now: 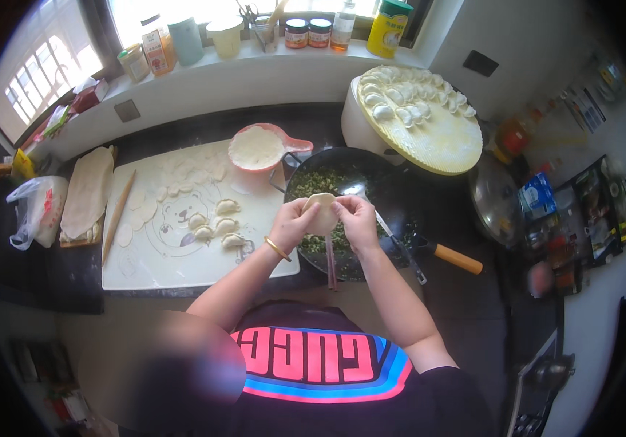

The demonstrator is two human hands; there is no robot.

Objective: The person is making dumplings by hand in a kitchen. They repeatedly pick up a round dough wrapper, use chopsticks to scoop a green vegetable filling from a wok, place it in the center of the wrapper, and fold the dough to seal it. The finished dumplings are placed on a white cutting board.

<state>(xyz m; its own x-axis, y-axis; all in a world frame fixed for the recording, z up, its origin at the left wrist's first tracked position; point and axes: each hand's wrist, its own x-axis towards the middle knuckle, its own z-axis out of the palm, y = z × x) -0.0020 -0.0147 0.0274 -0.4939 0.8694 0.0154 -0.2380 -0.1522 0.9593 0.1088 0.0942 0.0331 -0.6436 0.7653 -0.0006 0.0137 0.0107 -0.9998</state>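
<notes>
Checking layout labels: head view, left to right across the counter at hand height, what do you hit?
White plastic bag → dough sheet → rolling pin → folded dumplings → left hand → round wrapper → right hand → wooden handle.

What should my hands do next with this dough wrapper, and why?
Perhaps settle the wrapper in your left hand and free your right hand for the chopsticks, to add some green filling. Both hands hold the wrapper's sides, no filling shows on its visible face, and the chopsticks are close by at the wok.
</notes>
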